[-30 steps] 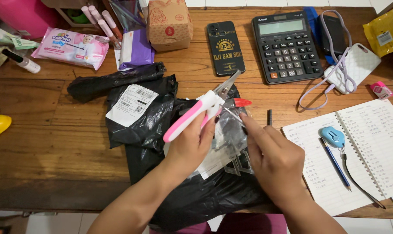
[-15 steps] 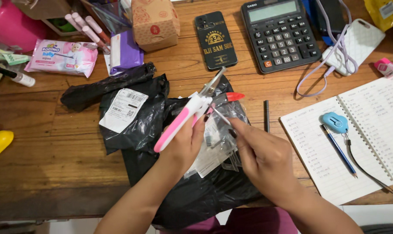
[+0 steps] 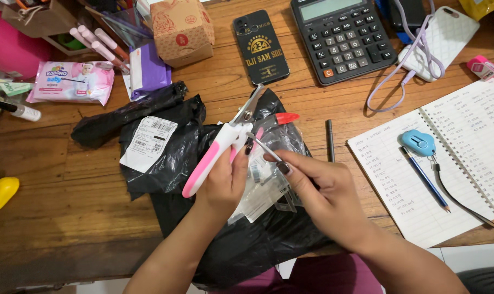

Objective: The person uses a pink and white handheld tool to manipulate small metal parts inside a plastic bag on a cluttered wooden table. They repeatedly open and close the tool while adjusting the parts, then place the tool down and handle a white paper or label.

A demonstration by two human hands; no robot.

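My left hand [image 3: 225, 182] grips a pink-and-white handled clipper tool [image 3: 220, 147], its metal jaws pointing up and right over a black plastic mailing bag [image 3: 181, 163]. My right hand [image 3: 318, 190] pinches a thin metal rod [image 3: 263, 147] that sticks out from the tool's head. Under both hands lies a clear plastic packet [image 3: 274, 174] with a red tip [image 3: 286, 117] at its top. A white shipping label [image 3: 148, 141] is stuck on the black bag.
A wooden desk [image 3: 56, 179] holds a phone [image 3: 259, 48], calculator [image 3: 342, 38], cardboard box [image 3: 181, 30], wipes pack [image 3: 72, 81], open notebook [image 3: 448, 163] with a blue cutter [image 3: 417, 142] and pen [image 3: 425, 179], a black pen [image 3: 330, 140], and a yellow object [image 3: 1, 190] at the left.
Both hands and the tool have shifted left and slightly down in view as the camera moved. My right fingers have closed in on the thin rod near the tool's head.
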